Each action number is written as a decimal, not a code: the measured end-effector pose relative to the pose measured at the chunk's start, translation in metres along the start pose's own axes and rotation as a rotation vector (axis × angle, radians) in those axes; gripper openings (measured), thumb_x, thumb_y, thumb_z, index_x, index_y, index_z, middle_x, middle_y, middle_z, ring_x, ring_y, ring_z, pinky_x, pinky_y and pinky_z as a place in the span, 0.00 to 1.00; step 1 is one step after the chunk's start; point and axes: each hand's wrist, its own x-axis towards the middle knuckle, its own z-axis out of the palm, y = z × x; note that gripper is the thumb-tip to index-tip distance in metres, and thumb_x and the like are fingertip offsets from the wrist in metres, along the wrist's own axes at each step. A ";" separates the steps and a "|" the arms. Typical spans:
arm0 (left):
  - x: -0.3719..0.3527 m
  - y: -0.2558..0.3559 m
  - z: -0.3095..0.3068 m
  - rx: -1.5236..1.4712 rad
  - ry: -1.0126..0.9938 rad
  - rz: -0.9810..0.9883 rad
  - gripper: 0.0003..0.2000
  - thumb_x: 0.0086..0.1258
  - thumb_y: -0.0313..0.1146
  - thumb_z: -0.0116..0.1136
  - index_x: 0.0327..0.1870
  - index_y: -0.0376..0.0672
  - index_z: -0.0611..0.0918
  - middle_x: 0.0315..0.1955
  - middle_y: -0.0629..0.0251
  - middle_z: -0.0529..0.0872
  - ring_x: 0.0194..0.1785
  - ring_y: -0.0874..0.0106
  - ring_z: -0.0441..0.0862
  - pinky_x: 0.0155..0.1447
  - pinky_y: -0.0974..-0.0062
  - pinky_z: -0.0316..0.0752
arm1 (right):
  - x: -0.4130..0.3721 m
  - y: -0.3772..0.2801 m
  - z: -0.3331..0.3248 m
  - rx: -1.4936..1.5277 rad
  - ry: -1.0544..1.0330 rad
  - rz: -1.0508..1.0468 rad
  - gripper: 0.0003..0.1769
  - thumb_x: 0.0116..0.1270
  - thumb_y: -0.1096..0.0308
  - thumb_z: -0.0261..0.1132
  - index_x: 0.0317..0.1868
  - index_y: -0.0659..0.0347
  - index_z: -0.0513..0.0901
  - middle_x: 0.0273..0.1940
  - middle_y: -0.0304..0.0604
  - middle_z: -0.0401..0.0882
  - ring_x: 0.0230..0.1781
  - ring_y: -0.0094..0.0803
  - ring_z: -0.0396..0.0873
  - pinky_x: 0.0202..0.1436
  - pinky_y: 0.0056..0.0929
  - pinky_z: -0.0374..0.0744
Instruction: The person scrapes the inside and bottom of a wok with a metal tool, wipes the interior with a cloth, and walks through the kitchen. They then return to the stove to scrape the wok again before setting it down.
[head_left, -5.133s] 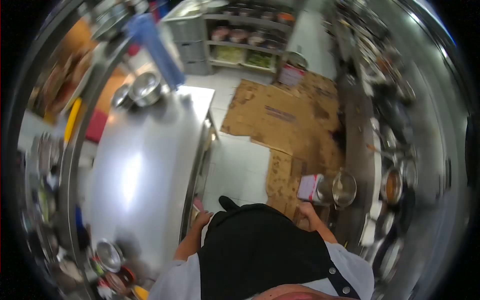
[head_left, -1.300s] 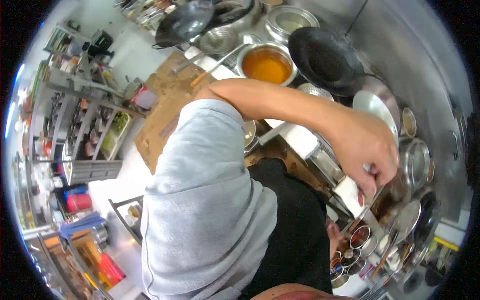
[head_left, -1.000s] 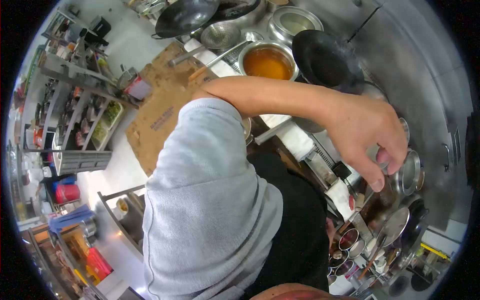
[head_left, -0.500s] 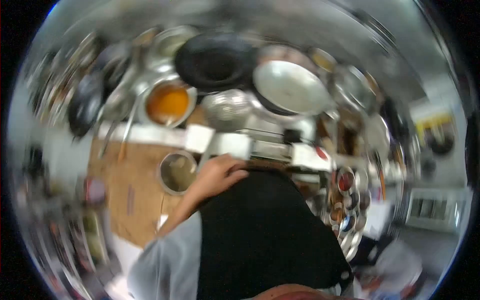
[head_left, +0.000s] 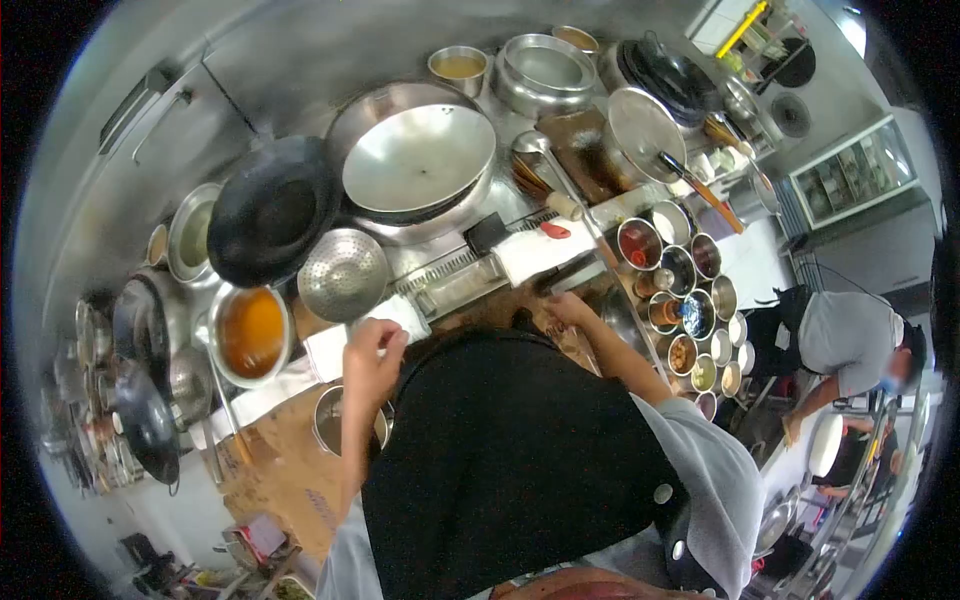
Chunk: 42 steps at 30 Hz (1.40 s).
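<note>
My left hand (head_left: 374, 355) is raised beside a folded white cloth (head_left: 398, 318) on the stove's front ledge. Its fingers are curled toward the thumb, with nothing visible in them. At the stove's front edge, below a white cloth (head_left: 535, 252) with a red piece on it, is my right hand (head_left: 568, 308). Its fingers are bent together, and whatever they may hold is hidden. Behind the hands stand a large pale wok (head_left: 418, 158) and a perforated strainer (head_left: 343, 275). A metal pot (head_left: 330, 420) is partly hidden by my left forearm.
A bowl of orange liquid (head_left: 252, 335) and a black wok (head_left: 275, 210) stand at left. Several seasoning containers (head_left: 697, 312) crowd the right side, near a ladle (head_left: 560, 170) and a wooden-handled skimmer (head_left: 645, 135). A co-worker (head_left: 850, 340) bends over at far right.
The view has turned to the right and sharpened. My left hand has drawn away from the apron's top edge toward the left cloth. My right hand has come into sight.
</note>
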 end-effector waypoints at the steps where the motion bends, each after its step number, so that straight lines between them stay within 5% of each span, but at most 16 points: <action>1: 0.001 0.002 0.006 0.000 -0.046 -0.024 0.07 0.74 0.29 0.70 0.44 0.35 0.86 0.36 0.52 0.88 0.38 0.59 0.89 0.45 0.64 0.82 | -0.009 -0.015 -0.002 0.064 0.017 -0.011 0.23 0.77 0.54 0.66 0.52 0.70 0.88 0.35 0.54 0.91 0.33 0.43 0.90 0.39 0.47 0.86; 4: 0.004 0.009 0.022 0.031 -0.129 -0.070 0.07 0.75 0.30 0.70 0.45 0.37 0.86 0.36 0.53 0.88 0.38 0.59 0.89 0.45 0.65 0.83 | -0.029 -0.035 -0.007 0.197 0.041 -0.027 0.23 0.77 0.53 0.67 0.51 0.68 0.89 0.37 0.54 0.92 0.37 0.42 0.91 0.46 0.45 0.86; 8: 0.008 0.011 0.036 0.102 -0.093 -0.066 0.08 0.75 0.31 0.71 0.47 0.37 0.87 0.37 0.54 0.89 0.39 0.61 0.90 0.45 0.66 0.83 | -0.069 -0.033 -0.042 -0.147 0.039 -0.251 0.18 0.74 0.56 0.71 0.52 0.61 0.91 0.39 0.58 0.90 0.41 0.53 0.90 0.47 0.49 0.85; 10: 0.015 0.021 0.044 0.096 -0.020 -0.080 0.09 0.75 0.32 0.70 0.48 0.37 0.87 0.37 0.54 0.90 0.39 0.61 0.90 0.45 0.66 0.83 | -0.062 -0.016 -0.066 -0.013 -0.063 -0.106 0.17 0.74 0.54 0.71 0.50 0.60 0.91 0.41 0.57 0.91 0.42 0.55 0.90 0.48 0.50 0.84; 13: 0.029 0.037 0.063 0.138 -0.033 -0.190 0.09 0.75 0.31 0.71 0.48 0.36 0.87 0.36 0.53 0.90 0.39 0.62 0.90 0.46 0.67 0.84 | -0.039 -0.021 -0.110 -0.178 0.317 -0.158 0.20 0.73 0.49 0.70 0.43 0.60 0.92 0.45 0.58 0.91 0.46 0.58 0.89 0.48 0.52 0.85; 18: 0.062 0.065 0.115 0.135 -0.051 -0.125 0.09 0.73 0.30 0.72 0.47 0.34 0.87 0.36 0.49 0.90 0.37 0.56 0.90 0.44 0.64 0.84 | 0.000 -0.084 -0.180 -0.040 0.624 -0.271 0.23 0.74 0.46 0.69 0.45 0.61 0.89 0.46 0.62 0.90 0.48 0.58 0.90 0.52 0.54 0.85; 22: 0.069 0.082 0.158 0.148 0.033 -0.180 0.11 0.71 0.30 0.74 0.47 0.34 0.87 0.35 0.49 0.89 0.36 0.58 0.89 0.43 0.64 0.83 | 0.036 -0.117 -0.199 -0.363 0.323 -0.198 0.27 0.74 0.45 0.67 0.59 0.60 0.85 0.50 0.61 0.90 0.53 0.60 0.89 0.58 0.55 0.86; 28: 0.055 0.082 0.172 -0.089 0.214 -0.493 0.14 0.68 0.30 0.77 0.50 0.35 0.87 0.40 0.51 0.90 0.38 0.60 0.89 0.43 0.67 0.83 | 0.062 -0.118 -0.196 -0.462 0.148 -0.272 0.30 0.73 0.44 0.68 0.60 0.62 0.85 0.56 0.62 0.88 0.57 0.59 0.87 0.61 0.58 0.84; 31: 0.076 0.097 0.164 0.211 0.229 -0.277 0.17 0.63 0.30 0.80 0.49 0.34 0.88 0.49 0.49 0.90 0.46 0.55 0.90 0.49 0.64 0.85 | 0.071 -0.122 -0.201 -0.475 0.060 -0.236 0.31 0.74 0.42 0.68 0.61 0.62 0.84 0.59 0.61 0.88 0.60 0.59 0.87 0.63 0.60 0.83; 33: 0.091 0.073 0.167 0.336 0.224 -0.118 0.19 0.60 0.30 0.80 0.52 0.36 0.88 0.62 0.45 0.86 0.64 0.45 0.83 0.66 0.54 0.80 | 0.074 -0.122 -0.203 -0.453 0.018 -0.222 0.31 0.75 0.42 0.67 0.61 0.62 0.85 0.58 0.60 0.88 0.60 0.59 0.86 0.64 0.59 0.83; 36: 0.134 0.055 0.173 0.528 0.179 -0.066 0.22 0.62 0.33 0.78 0.58 0.38 0.88 0.70 0.45 0.81 0.76 0.43 0.75 0.77 0.49 0.72 | 0.079 -0.114 -0.199 -0.479 0.180 -0.303 0.24 0.69 0.43 0.73 0.47 0.58 0.91 0.54 0.61 0.86 0.58 0.57 0.83 0.58 0.56 0.83; 39: 0.188 0.051 0.181 0.722 0.225 0.014 0.23 0.65 0.36 0.76 0.61 0.40 0.88 0.73 0.45 0.79 0.80 0.46 0.71 0.79 0.49 0.70 | 0.075 -0.118 -0.201 -0.455 0.224 -0.322 0.22 0.66 0.45 0.76 0.40 0.58 0.92 0.50 0.61 0.85 0.58 0.57 0.82 0.57 0.57 0.83; 42: 0.229 0.016 0.186 0.888 0.194 0.112 0.18 0.69 0.39 0.71 0.55 0.41 0.88 0.64 0.46 0.86 0.71 0.48 0.81 0.72 0.52 0.77 | 0.065 -0.126 -0.210 -0.524 0.081 -0.308 0.28 0.74 0.43 0.68 0.55 0.62 0.87 0.53 0.61 0.90 0.58 0.60 0.87 0.62 0.56 0.84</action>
